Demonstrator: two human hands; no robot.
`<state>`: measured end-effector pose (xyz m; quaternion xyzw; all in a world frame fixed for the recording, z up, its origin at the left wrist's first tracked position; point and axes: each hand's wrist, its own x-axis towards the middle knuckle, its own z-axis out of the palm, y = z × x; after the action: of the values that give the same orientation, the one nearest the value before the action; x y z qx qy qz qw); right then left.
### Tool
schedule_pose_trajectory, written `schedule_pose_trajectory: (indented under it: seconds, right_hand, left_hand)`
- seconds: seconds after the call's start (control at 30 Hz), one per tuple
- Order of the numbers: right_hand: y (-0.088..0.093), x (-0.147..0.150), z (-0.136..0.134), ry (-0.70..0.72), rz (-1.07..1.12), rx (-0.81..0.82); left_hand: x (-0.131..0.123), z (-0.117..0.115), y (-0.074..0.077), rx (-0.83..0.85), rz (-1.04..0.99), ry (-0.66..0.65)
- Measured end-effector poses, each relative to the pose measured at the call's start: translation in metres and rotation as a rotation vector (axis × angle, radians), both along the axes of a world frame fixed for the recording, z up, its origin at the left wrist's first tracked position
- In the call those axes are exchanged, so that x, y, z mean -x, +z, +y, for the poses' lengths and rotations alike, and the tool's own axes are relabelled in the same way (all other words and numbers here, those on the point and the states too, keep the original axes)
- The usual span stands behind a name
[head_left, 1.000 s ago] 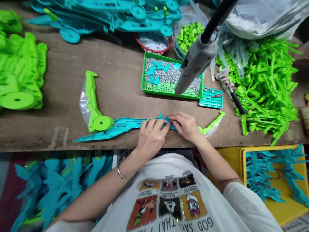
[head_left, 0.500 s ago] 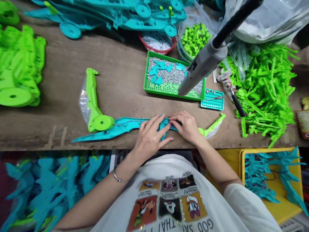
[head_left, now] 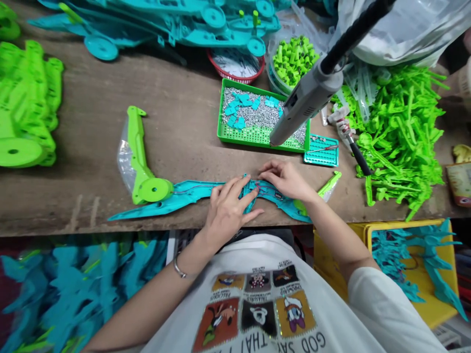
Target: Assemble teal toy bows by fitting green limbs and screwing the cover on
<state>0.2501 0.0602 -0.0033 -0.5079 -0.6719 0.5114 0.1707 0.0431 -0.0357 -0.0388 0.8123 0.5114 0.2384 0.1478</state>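
Observation:
A long teal plastic shell [head_left: 196, 192], shaped like a bow and lying hollow side up, stretches along the table's front edge. Thin wires run inside it, and a small dark piece [head_left: 278, 195] sits in its right part. My left hand [head_left: 228, 202] rests on the middle of the shell with its fingers spread out. Just above the wires at the shell's upper edge is my right hand [head_left: 282, 177], fingers curled and pinched; anything between the fingertips is hidden. A bright green arm [head_left: 142, 152] with a clear blade joins the shell's left part. A smaller green arm [head_left: 328, 185] pokes out on the right.
Behind the shell stands a green tray [head_left: 263, 141] of screws and teal bits. A grey electric screwdriver [head_left: 305, 108] hangs over it. A teal dish [head_left: 321, 151], a black-handled tool [head_left: 358, 156] and a heap of green parts [head_left: 405, 137] lie to the right.
My right hand has lifted slightly up and away from the shell's middle, uncovering the wires and the dark piece. My left hand stays on the shell.

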Motion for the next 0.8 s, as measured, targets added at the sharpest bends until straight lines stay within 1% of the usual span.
schedule_pose_trajectory:
  seconds: [0.1, 0.23, 0.37, 0.57, 0.73, 0.8]
  right_hand:
    - [-0.008, 0.004, 0.011, 0.013, 0.016, 0.084]
    - [-0.014, 0.012, 0.019, 0.041, 0.006, 0.137]
    - [-0.010, 0.014, 0.025, 0.046, -0.001, 0.166]
    - [-0.001, 0.010, 0.029, 0.029, 0.110, 0.247]
    - [-0.002, 0.009, 0.024, -0.001, 0.158, 0.282]
    - [-0.004, 0.008, 0.020, -0.004, 0.154, 0.271]
  left_hand:
    - [0.000, 0.000, 0.001, -0.002, 0.030, 0.000]
    - [0.001, -0.001, -0.002, -0.002, 0.005, -0.001]
    - [0.001, 0.001, -0.004, -0.008, -0.014, -0.004]
    - [-0.002, 0.008, -0.004, -0.044, 0.037, 0.024]
    - [-0.002, 0.009, -0.003, -0.062, 0.047, 0.025]
    - [-0.002, 0.009, -0.004, -0.070, 0.037, 0.022]
